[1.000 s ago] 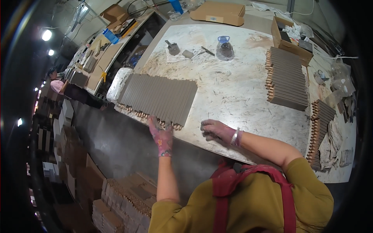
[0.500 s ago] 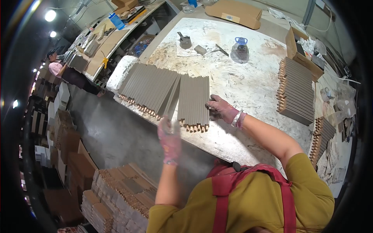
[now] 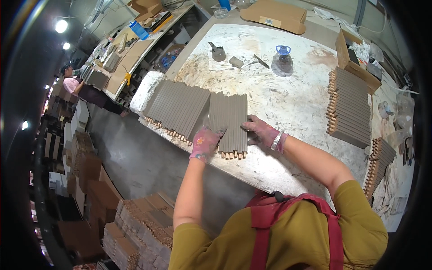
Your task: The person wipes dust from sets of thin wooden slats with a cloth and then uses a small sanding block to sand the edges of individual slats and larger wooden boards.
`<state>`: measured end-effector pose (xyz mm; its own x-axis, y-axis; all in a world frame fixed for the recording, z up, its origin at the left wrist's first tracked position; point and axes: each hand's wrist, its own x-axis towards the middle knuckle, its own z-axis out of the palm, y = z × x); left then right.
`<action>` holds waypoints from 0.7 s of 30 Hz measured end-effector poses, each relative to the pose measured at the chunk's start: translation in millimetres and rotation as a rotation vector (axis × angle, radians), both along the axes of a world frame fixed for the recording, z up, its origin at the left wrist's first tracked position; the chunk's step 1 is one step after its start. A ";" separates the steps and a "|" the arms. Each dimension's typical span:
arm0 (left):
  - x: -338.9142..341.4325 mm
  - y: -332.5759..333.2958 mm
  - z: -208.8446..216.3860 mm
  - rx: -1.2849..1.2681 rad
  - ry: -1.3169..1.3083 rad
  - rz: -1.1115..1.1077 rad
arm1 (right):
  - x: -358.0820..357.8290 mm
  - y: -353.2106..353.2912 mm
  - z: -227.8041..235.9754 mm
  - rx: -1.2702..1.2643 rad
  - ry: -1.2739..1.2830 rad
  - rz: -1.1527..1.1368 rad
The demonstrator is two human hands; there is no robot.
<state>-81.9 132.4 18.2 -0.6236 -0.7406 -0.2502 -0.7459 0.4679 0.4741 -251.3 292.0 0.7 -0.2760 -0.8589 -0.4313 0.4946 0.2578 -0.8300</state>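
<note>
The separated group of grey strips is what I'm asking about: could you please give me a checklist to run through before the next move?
1. Left hand at the left side of the separated group: ok, its fingers are at that edge.
2. Right hand at the right side: ok, its fingertips meet the outer edge.
3. Near wooden ends level with each other: not ok, they are uneven.
4. Group fully apart from the larger row: cannot tell, since they come very close at the far end.
5. Clear jug away from the group: ok, it stands apart, farther back on the table.
6. Firm grip underneath: cannot tell, the undersides are hidden.
</note>
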 end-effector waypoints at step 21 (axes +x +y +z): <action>-126.0 210.2 35.3 0.236 -0.127 -1.103 | 84.2 325.7 3.3 -0.239 -0.859 -0.683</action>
